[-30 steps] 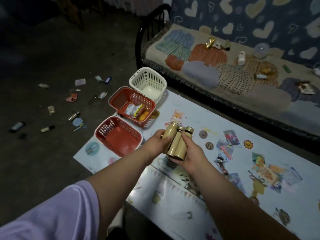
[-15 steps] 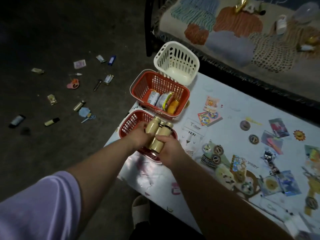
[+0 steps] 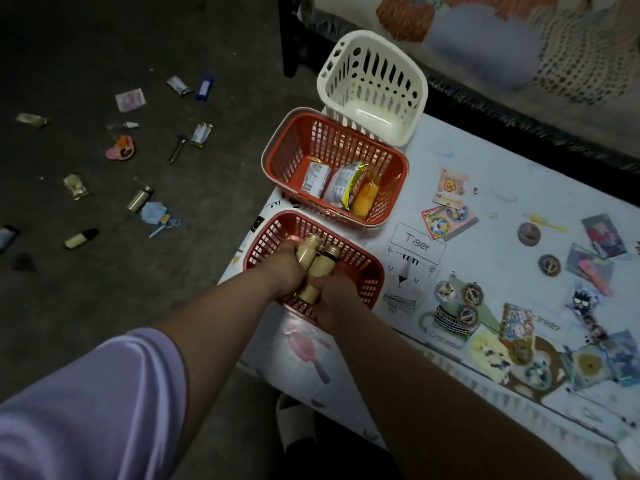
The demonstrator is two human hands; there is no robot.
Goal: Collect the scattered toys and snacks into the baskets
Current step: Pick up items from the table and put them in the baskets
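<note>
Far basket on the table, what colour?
Cream-white. The far basket shows best in the head view.

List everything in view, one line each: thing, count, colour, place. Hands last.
near basket: one, red, table's left end, nearest the person
middle basket: one, red, just behind the near one
white basket: one, cream-white, behind the middle one
snacks: three, white, silver-yellow, orange, in the middle basket
bottles: at least two, tan with gold caps, inside the near basket
small items: over ten, mixed colours, dark floor, left
cards and stickers: many, mixed colours, table's right part
table: one, white
slipper: one, pale, below the table edge
blanket: one, patterned, top right
sleeve: one, lilac, left arm
left hand: grips the bottles
right hand: grips the bottles
</note>
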